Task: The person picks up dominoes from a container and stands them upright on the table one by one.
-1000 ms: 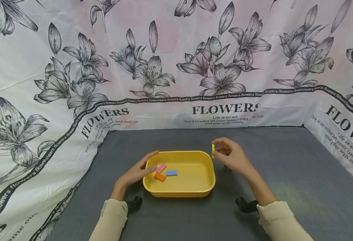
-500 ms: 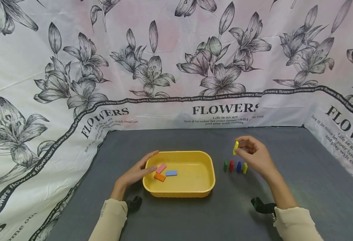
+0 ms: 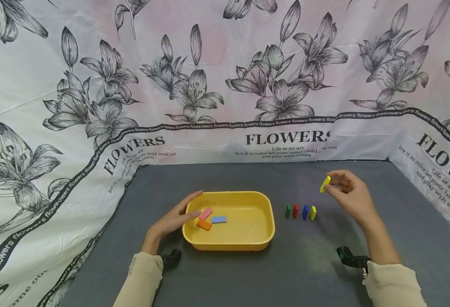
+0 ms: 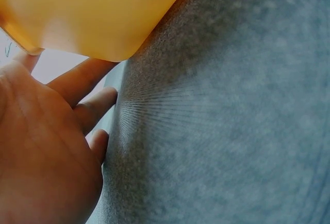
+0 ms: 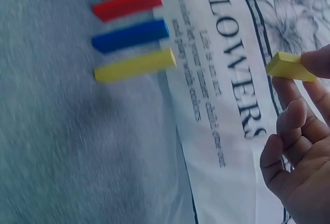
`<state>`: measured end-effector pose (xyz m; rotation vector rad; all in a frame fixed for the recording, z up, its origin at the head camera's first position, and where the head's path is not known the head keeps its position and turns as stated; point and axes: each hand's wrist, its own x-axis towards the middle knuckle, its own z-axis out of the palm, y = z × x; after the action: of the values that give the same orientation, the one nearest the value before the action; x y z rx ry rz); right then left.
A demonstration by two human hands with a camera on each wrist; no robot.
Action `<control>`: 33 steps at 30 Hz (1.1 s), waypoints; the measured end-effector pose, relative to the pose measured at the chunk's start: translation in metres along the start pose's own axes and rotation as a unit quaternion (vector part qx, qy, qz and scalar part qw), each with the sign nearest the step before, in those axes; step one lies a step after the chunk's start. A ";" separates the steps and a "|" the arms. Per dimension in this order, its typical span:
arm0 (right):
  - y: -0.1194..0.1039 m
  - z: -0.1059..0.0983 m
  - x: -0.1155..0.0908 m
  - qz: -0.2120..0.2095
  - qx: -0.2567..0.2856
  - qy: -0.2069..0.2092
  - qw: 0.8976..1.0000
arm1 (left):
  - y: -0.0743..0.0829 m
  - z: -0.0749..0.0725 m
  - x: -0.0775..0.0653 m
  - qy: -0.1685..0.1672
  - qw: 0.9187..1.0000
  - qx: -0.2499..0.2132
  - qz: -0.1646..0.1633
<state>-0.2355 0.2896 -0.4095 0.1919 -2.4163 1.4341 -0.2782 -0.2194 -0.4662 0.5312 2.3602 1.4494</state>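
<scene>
Between thumb and fingertips, my right hand (image 3: pixel 349 194) pinches a yellow domino block (image 3: pixel 325 184), raised above the table to the right of a short row. In that row a green block (image 3: pixel 288 210), a red block (image 3: pixel 295 211), a blue block (image 3: pixel 305 212) and another yellow block (image 3: pixel 313 212) stand on end, apart from each other. My left hand (image 3: pixel 175 218) holds the left end of a yellow plastic tub (image 3: pixel 244 247), thumb over the rim and fingers outside. Inside the tub lie a pink block (image 3: pixel 206 213), an orange block (image 3: pixel 204 224) and a light blue block (image 3: pixel 219 219).
A dark grey cloth (image 3: pixel 248 281) covers the table. White fabric (image 3: pixel 205 149) printed with flowers and lettering hangs behind and along both sides. A black wrist camera (image 3: pixel 351 258) sticks out from the right wrist, another black camera (image 3: pixel 172 258) from the left.
My right hand has carried the yellow block rightward from the tub's right rim, past the standing row, which its arm earlier covered. The left hand and tub have stayed put.
</scene>
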 end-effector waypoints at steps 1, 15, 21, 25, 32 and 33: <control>0.002 -0.003 0.000 0.002 -0.003 0.003 1.000 | 0.000 0.000 0.000 0.001 1.000 0.000 0.000; 0.018 -0.026 -0.003 0.030 -0.131 -0.093 0.986 | 0.000 0.000 0.001 0.005 1.000 -0.003 -0.004; 0.029 -0.022 -0.002 0.027 -0.160 -0.168 0.972 | 0.000 0.000 0.001 0.004 1.000 -0.003 -0.004; 0.034 -0.019 -0.002 0.021 -0.156 -0.190 0.969 | -0.001 0.000 0.001 0.002 1.000 -0.006 -0.004; 0.035 -0.012 -0.002 0.017 -0.133 -0.227 0.965 | -0.002 0.000 0.001 0.001 1.000 -0.005 0.001; 0.035 -0.011 -0.002 0.018 -0.130 -0.231 0.964 | -0.002 0.000 0.001 0.001 1.000 -0.005 0.001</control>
<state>-0.2407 0.3162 -0.4341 0.4647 -2.9662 1.1656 -0.2793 -0.2201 -0.4678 0.5300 2.3531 1.4631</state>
